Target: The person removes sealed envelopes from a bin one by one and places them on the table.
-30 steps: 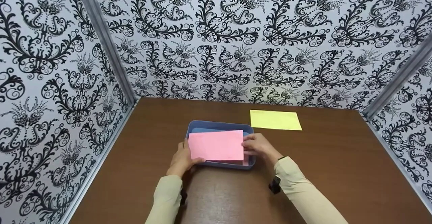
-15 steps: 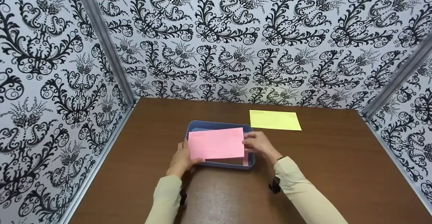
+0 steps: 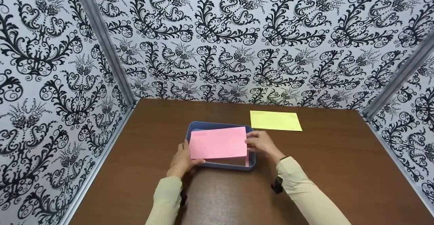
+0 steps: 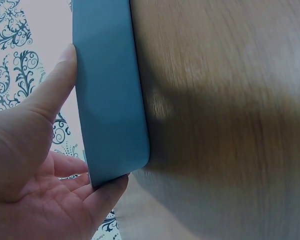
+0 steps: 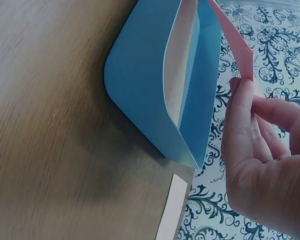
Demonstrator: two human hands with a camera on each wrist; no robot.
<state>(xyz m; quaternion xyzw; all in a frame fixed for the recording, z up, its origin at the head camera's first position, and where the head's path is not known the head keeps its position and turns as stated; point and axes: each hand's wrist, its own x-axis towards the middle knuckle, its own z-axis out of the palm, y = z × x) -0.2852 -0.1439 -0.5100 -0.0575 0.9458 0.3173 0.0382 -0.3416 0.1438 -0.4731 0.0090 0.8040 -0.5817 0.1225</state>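
A pink envelope [image 3: 218, 143], with faint print in one corner, is held tilted over a blue plastic tray [image 3: 217, 166]. My right hand [image 3: 262, 143] pinches the envelope's right edge between thumb and fingers, as the right wrist view also shows for the pink envelope [image 5: 239, 47]. My left hand [image 3: 180, 159] grips the left end of the tray, its thumb along the front side and its fingers around the corner. Inside the tray, a pink strip [image 3: 247, 160] shows near the right end; the envelope hides most of the rest.
A yellow envelope [image 3: 276, 120] lies flat on the brown table [image 3: 230, 198], behind and right of the tray. Patterned black-and-white walls [image 3: 223, 48] close off the back and both sides, with grey metal posts [image 3: 105, 41] at the corners.
The right hand has lifted the front edge of the pink envelope and shifted it slightly right and back, so more of the tray's inside shows. The left hand has stayed on the tray.
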